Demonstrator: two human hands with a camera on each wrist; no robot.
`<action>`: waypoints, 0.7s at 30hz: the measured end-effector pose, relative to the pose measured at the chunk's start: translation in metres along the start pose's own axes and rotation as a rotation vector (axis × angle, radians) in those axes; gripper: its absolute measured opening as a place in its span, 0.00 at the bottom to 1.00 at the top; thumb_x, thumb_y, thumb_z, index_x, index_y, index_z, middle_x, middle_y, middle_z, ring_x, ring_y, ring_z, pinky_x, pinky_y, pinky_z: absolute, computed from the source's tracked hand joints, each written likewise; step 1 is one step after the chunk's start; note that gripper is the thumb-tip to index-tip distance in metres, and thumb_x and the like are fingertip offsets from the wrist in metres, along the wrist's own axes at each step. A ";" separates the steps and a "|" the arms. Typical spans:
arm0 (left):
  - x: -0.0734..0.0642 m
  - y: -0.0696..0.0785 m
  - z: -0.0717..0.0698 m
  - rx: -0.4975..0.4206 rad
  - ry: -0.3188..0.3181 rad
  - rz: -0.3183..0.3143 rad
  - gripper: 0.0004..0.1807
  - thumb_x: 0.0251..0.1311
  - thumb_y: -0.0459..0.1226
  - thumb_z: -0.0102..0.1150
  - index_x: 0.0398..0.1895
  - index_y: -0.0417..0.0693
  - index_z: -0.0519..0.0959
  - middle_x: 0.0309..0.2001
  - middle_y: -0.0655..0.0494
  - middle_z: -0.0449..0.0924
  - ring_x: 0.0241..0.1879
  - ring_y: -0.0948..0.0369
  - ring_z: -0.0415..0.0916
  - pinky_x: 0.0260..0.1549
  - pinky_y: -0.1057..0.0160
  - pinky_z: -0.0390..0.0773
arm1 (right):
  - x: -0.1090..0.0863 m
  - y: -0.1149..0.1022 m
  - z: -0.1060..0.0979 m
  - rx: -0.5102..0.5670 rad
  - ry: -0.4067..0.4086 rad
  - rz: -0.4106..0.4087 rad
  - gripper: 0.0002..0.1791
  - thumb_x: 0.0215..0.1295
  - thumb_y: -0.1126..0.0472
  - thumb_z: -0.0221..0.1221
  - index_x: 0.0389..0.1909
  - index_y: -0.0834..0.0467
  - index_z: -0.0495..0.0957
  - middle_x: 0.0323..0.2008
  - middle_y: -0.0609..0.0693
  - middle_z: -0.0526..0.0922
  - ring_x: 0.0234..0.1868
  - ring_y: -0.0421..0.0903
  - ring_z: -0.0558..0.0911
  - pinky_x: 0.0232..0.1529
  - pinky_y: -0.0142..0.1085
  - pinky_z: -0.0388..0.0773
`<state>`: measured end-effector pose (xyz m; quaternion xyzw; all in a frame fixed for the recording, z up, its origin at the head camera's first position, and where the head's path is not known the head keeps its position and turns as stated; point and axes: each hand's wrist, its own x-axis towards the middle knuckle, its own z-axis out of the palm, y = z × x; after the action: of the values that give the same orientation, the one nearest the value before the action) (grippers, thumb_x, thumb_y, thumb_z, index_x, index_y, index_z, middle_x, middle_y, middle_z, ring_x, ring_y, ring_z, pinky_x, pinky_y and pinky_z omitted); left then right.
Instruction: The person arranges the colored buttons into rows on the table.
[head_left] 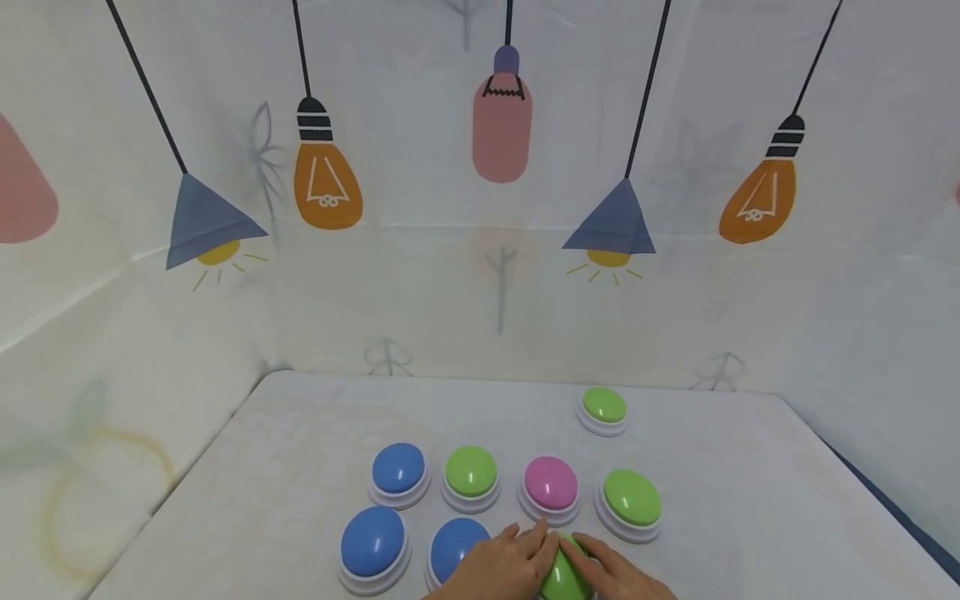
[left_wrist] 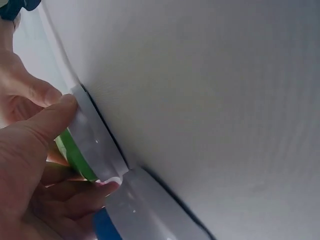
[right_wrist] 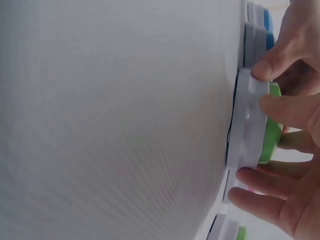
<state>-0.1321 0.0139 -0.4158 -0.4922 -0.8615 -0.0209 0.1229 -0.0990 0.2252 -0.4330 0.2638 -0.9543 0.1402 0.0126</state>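
At the front of the table, a green push button [head_left: 566, 577] with a white round base sits between both hands. My left hand [head_left: 501, 567] holds it from the left side, thumb against the white base [left_wrist: 97, 142] in the left wrist view. From the right side, my right hand [head_left: 621, 577] grips the same button, its thumb on the base [right_wrist: 248, 120] in the right wrist view. Just left of it stands a blue button [head_left: 456, 546], partly hidden by my left hand. A pink button [head_left: 551, 483] is right behind my fingertips.
Two more blue buttons [head_left: 372, 542] stand at the left. Behind are a green button [head_left: 471, 472], another green one [head_left: 632, 497] at right, and a far green one [head_left: 604, 405] near the table's back edge. A lamp-patterned curtain [head_left: 427, 283] surrounds the white table [head_left: 262, 500].
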 end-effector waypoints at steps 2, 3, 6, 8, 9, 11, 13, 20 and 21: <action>0.000 0.000 0.000 0.018 -0.005 -0.002 0.36 0.60 0.62 0.44 0.58 0.42 0.71 0.55 0.50 0.75 0.53 0.62 0.74 0.49 0.66 0.75 | -0.001 0.000 0.001 -0.001 0.031 -0.021 0.40 0.55 0.30 0.50 0.64 0.49 0.65 0.53 0.49 0.73 0.43 0.38 0.78 0.34 0.33 0.79; 0.000 0.000 0.000 0.021 -0.010 -0.003 0.37 0.60 0.62 0.43 0.58 0.42 0.71 0.55 0.50 0.75 0.54 0.62 0.73 0.50 0.65 0.74 | -0.001 0.001 0.001 -0.004 0.050 -0.038 0.40 0.56 0.30 0.51 0.64 0.49 0.65 0.53 0.49 0.73 0.43 0.38 0.78 0.33 0.33 0.79; 0.000 0.000 0.001 0.047 -0.009 -0.010 0.37 0.60 0.63 0.41 0.58 0.43 0.70 0.56 0.51 0.75 0.56 0.62 0.72 0.50 0.64 0.74 | -0.003 0.003 0.003 -0.025 0.114 -0.100 0.38 0.57 0.33 0.52 0.64 0.50 0.66 0.51 0.49 0.74 0.44 0.38 0.78 0.33 0.31 0.78; 0.000 0.001 0.001 0.085 0.003 -0.011 0.37 0.60 0.63 0.41 0.58 0.43 0.71 0.55 0.51 0.75 0.55 0.62 0.72 0.50 0.64 0.75 | -0.003 0.004 0.004 -0.042 0.165 -0.151 0.36 0.57 0.35 0.54 0.63 0.50 0.66 0.50 0.49 0.74 0.44 0.38 0.78 0.32 0.29 0.78; 0.000 0.001 0.002 0.102 0.007 -0.015 0.37 0.60 0.63 0.41 0.58 0.44 0.71 0.55 0.52 0.75 0.55 0.62 0.72 0.50 0.64 0.74 | -0.003 0.005 0.004 -0.045 0.178 -0.170 0.36 0.57 0.35 0.54 0.63 0.51 0.67 0.50 0.49 0.75 0.44 0.38 0.78 0.32 0.29 0.78; 0.000 0.002 0.002 0.136 0.010 -0.023 0.37 0.60 0.64 0.41 0.58 0.45 0.71 0.56 0.53 0.75 0.55 0.62 0.72 0.50 0.65 0.74 | -0.002 0.007 0.004 -0.048 0.200 -0.209 0.37 0.57 0.37 0.56 0.63 0.52 0.66 0.50 0.49 0.74 0.44 0.37 0.78 0.32 0.28 0.77; 0.000 0.002 0.003 0.166 0.019 -0.030 0.37 0.59 0.64 0.41 0.58 0.45 0.71 0.56 0.53 0.75 0.56 0.61 0.71 0.51 0.64 0.74 | -0.003 0.009 0.004 -0.040 0.208 -0.233 0.37 0.57 0.37 0.57 0.63 0.53 0.65 0.50 0.49 0.74 0.44 0.37 0.78 0.32 0.27 0.77; -0.001 0.001 0.003 0.109 -0.030 -0.069 0.40 0.59 0.65 0.40 0.59 0.43 0.70 0.59 0.50 0.72 0.60 0.59 0.67 0.53 0.63 0.72 | -0.001 0.013 0.003 -0.010 0.144 -0.257 0.37 0.59 0.38 0.55 0.63 0.55 0.62 0.50 0.55 0.74 0.46 0.38 0.78 0.33 0.27 0.77; -0.001 0.001 0.003 0.113 -0.025 -0.068 0.39 0.60 0.65 0.40 0.59 0.43 0.70 0.59 0.51 0.72 0.60 0.59 0.67 0.53 0.64 0.72 | -0.001 0.014 0.003 -0.008 0.139 -0.266 0.37 0.59 0.39 0.55 0.63 0.55 0.62 0.50 0.55 0.73 0.46 0.39 0.78 0.33 0.26 0.77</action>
<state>-0.1313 0.0134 -0.4190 -0.4554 -0.8789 0.0297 0.1387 -0.1051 0.2364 -0.4392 0.3774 -0.9083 0.1511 0.0981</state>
